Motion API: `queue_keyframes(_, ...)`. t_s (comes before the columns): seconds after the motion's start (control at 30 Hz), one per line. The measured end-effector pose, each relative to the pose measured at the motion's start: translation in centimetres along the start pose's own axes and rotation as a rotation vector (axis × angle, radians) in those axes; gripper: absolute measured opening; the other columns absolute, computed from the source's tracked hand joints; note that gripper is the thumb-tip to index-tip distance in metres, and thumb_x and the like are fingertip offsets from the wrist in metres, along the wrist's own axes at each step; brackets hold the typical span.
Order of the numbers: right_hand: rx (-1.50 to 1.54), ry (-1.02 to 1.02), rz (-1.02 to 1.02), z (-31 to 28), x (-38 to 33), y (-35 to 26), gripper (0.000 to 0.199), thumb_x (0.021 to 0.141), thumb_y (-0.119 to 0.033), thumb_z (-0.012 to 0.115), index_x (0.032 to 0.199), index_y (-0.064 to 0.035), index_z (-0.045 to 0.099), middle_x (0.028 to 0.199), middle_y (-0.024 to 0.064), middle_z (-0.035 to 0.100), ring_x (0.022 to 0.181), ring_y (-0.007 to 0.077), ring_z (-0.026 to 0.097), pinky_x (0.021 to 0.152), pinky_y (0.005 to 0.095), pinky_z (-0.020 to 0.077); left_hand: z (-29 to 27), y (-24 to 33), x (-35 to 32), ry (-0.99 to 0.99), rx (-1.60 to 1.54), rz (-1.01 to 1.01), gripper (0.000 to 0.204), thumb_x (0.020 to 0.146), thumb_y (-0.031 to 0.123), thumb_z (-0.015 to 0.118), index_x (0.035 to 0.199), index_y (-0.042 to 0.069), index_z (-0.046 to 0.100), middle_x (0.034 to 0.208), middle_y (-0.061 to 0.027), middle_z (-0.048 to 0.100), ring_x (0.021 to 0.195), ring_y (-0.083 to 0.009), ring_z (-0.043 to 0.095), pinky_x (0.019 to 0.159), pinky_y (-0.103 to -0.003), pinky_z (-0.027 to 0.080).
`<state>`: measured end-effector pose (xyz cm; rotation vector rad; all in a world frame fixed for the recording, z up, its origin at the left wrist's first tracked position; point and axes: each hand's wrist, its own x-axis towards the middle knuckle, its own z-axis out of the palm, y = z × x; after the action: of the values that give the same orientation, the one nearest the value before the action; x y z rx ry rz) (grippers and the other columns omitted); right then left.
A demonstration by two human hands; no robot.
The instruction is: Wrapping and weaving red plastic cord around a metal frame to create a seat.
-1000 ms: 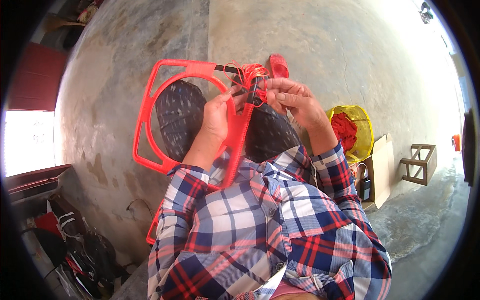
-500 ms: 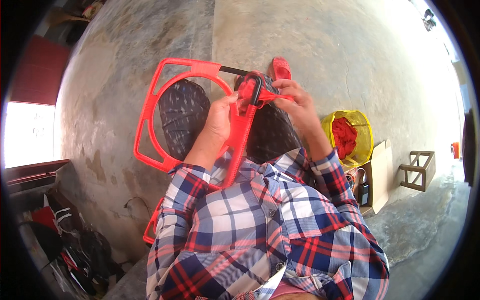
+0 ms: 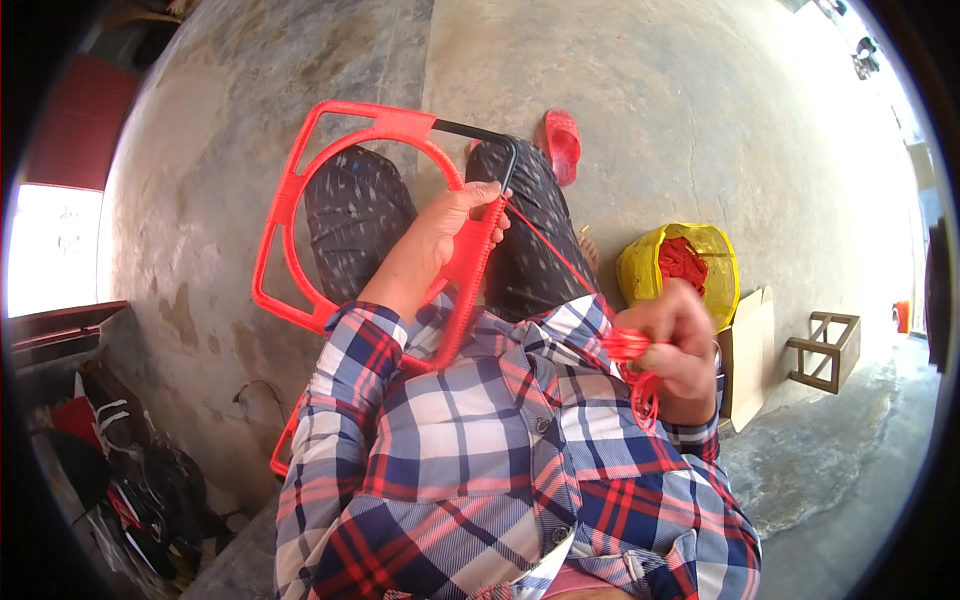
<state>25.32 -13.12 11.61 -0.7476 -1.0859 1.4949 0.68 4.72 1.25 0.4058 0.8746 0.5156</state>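
Over my lap rests a square frame (image 3: 403, 122) with a ring inside it, mostly wrapped in red cord. A bare black stretch of tube (image 3: 470, 130) shows at its upper right corner. My left hand (image 3: 440, 225) is closed around the wrapped side just below that corner. Off to the right, in front of my shirt, my right hand (image 3: 685, 345), blurred by motion, grips a bundle of red cord (image 3: 628, 346). Loose loops dangle beneath its fingers. From the bundle a single strand runs taut up to the frame beside my left hand.
A yellow basket (image 3: 645, 265) holding red material (image 3: 682, 262) stands at my right. Beside it are an opened cardboard box (image 3: 750, 365) and a small wooden stool (image 3: 828, 352). A red slipper (image 3: 562, 145) lies ahead on the concrete floor (image 3: 620, 60). Dark clutter (image 3: 150, 480) sits at lower left.
My right hand has pulled away from the frame's corner, down and right, with the cord bundle. A strand is now stretched between them. My left hand still grips the frame.
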Motion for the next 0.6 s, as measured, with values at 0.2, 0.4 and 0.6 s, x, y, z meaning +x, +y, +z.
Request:
queue_keyframes(0.2, 0.346, 0.275, -0.808, -5.6, 1.6, -7.2, 0.018, 0.086, -0.008, 0.058, 0.098, -0.0030, 0.046, 0.072, 0.0029, 0.044, 0.061, 0.0119, 0.043, 0.058, 0.0259, 0.0396, -0.1, 0.0, -0.6, 0.081, -0.014, 0.035, 0.016, 0.081, 0.016, 0.065, 0.089, 0.003, 0.062, 0.070, -0.0121, 0.064, 0.059, -0.0230, 0.062, 0.055, -0.033, 0.052)
queue_keyframes(0.4, -0.103, 0.153, 0.037, -3.9, 5.0, 1.4, 0.018, 0.091, -0.006, 0.051, 0.107, -0.0005, 0.056, 0.086, 0.0034, 0.059, 0.072, 0.0081, 0.053, 0.062, 0.0236, 0.0439, -0.8, 0.2, -0.9, 0.044, -0.137, 0.091, 0.011, 0.080, 0.010, 0.065, 0.087, 0.006, 0.058, 0.077, -0.0148, 0.066, 0.062, -0.0240, 0.064, 0.056, -0.033, 0.055)
queue_keyframes(0.6, -0.892, -0.322, 0.249, -1.8, 11.9, 9.6, 0.029, 0.084, -0.003, 0.059, 0.113, -0.0013, 0.057, 0.091, 0.0024, 0.064, 0.080, 0.0171, 0.062, 0.069, 0.0307, 0.0494, 0.4, 0.2, -2.1, -0.008, -0.059, 0.022, 0.015, 0.085, 0.017, 0.064, 0.095, 0.009, 0.056, 0.080, -0.0174, 0.066, 0.064, -0.0276, 0.064, 0.061, -0.038, 0.052)
